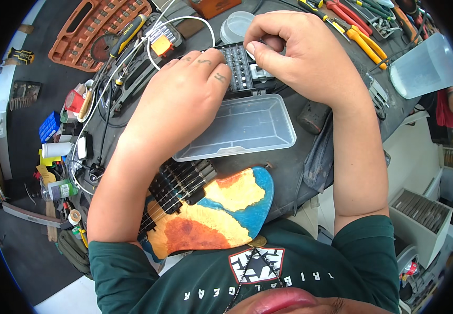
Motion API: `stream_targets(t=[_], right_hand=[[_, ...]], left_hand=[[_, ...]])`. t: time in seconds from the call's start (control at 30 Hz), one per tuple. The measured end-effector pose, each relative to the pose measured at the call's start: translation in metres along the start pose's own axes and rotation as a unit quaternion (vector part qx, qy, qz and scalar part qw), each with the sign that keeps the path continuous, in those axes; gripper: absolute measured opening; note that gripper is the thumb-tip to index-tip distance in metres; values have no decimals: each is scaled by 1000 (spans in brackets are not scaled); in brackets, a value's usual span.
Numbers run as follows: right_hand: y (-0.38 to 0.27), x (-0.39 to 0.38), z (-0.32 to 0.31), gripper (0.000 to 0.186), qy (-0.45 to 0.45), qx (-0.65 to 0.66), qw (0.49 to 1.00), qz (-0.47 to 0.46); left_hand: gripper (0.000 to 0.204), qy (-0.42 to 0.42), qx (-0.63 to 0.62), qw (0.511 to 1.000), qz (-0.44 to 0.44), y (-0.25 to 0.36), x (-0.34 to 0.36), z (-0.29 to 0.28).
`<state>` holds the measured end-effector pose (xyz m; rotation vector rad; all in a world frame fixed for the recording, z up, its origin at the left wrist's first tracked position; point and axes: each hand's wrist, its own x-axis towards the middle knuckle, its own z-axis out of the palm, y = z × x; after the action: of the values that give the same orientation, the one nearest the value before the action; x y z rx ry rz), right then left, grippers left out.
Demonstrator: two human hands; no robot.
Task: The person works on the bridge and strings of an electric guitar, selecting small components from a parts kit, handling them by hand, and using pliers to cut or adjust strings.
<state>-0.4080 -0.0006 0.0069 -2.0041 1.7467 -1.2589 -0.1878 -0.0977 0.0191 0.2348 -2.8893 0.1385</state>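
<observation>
A black screwdriver bit case (237,65) with rows of small bits lies on the dark bench between my hands. Its clear lid (244,128) is folded toward me. My left hand (197,78) is closed over the case's left end, knuckles up, and its fingertips are hidden. Above the right end, my right hand (299,55) has curled fingers, with thumb and index finger close together. Whatever it pinches cannot be made out. Below the lid, nearest my body, rests an electric guitar (226,209) of wood and blue, partly hidden by my left forearm.
An orange tool case (93,39) and a yellow-black screwdriver (128,35) lie far left, among white cables. Round clear tubs (237,26) stand behind the bit case. Yellow-handled pliers (365,44) and a translucent container (425,68) are at the right. A dark cloth (318,162) hangs near the bench edge.
</observation>
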Motion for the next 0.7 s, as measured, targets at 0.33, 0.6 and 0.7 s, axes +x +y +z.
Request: stream_targets(t=[0.33,0.6,0.7], right_hand=[[0,0,-2,16,-5,5,1000,8],[2,-1,-2,15,-7,6,1000,-2],[-7,0,-8,17,-18,44,998,46]], left_hand=[[19,-25,77,997,-15,9,5,2],[13,-23,0,1000,5,-4,5,-1],[15,-22,-61,998,-17,-9,3,-10]])
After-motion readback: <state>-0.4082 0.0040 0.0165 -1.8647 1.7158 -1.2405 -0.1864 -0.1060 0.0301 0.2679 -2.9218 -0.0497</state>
